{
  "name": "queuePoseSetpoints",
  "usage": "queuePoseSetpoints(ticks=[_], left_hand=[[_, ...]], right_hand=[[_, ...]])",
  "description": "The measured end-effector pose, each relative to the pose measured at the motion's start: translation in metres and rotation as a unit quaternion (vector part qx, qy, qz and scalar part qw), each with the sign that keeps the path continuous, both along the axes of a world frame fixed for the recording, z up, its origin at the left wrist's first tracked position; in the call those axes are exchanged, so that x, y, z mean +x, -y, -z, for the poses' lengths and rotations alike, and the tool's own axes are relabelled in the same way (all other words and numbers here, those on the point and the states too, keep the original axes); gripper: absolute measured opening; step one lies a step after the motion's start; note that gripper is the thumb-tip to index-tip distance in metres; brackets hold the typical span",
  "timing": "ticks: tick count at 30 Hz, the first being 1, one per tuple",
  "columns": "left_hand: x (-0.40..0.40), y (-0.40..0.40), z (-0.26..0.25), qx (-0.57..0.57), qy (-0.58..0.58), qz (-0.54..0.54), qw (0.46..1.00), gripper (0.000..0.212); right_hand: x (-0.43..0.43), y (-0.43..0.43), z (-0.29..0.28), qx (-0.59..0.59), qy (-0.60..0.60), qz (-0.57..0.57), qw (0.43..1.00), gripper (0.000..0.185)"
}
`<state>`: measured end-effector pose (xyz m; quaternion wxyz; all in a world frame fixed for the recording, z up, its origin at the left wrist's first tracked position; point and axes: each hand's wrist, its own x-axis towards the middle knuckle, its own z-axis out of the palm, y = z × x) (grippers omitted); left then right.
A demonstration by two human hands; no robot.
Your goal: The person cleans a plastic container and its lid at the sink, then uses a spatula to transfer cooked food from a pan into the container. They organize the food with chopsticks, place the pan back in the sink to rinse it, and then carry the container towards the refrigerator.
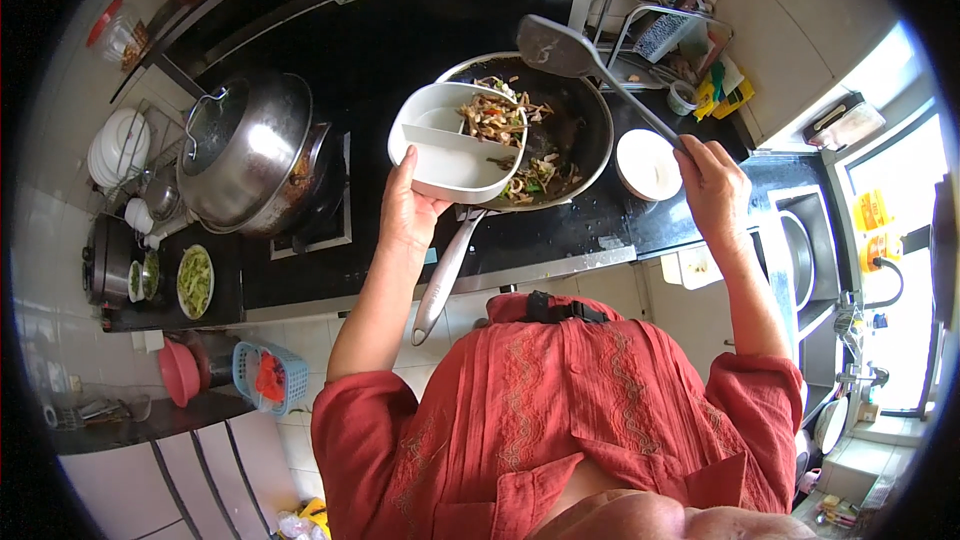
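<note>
My left hand holds a white divided food container by its near left edge, thumb over the rim. Cooked food strips lie in its upper right compartment; the large near compartment looks mostly bare. The container overlaps the left part of a frying pan, where more cooked food lies. The pan's handle points towards me. My right hand grips the handle of a grey spatula, whose blade is raised over the pan's far right rim. A white bowl stands right of the pan.
On the left stands a lidded metal wok, with a plate of chopped green vegetables nearer me. A metal rack with a knife and a grater is at the back right. A sink lies far right. The counter edge runs before me.
</note>
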<state>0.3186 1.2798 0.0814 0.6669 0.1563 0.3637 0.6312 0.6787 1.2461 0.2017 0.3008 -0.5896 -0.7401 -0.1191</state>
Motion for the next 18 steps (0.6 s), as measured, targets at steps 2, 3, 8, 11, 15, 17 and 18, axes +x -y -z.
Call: queuePoseSetpoints(ticks=[2,3,8,11,15,17,18], left_hand=[[-0.009,0.007,-0.001,0.013,-0.001,-0.018,1.000,0.063],[-0.010,0.008,-0.002,0.021,-0.002,-0.020,1.000,0.062],[-0.018,0.019,-0.021,0.030,0.070,0.002,0.997,0.058],[-0.021,0.037,-0.040,0.038,0.095,0.008,0.995,0.057],[-0.029,0.058,-0.057,0.037,0.095,0.006,0.995,0.059],[-0.018,0.069,-0.072,0.029,0.080,0.000,0.996,0.059],[-0.013,0.078,-0.078,0.032,0.070,-0.001,0.997,0.059]], right_hand=[[0.006,-0.006,0.011,-0.041,0.001,-0.003,0.999,0.018],[0.013,-0.010,0.019,-0.061,0.002,0.002,0.998,0.019],[0.016,-0.044,0.069,-0.393,-0.204,-0.023,0.897,0.030],[-0.010,-0.051,0.090,-0.496,-0.342,-0.095,0.792,0.040],[-0.033,-0.031,0.094,-0.437,-0.335,-0.140,0.823,0.039],[-0.024,-0.007,0.097,-0.307,-0.273,-0.109,0.905,0.034],[-0.024,0.006,0.094,-0.245,-0.265,-0.088,0.929,0.032]])
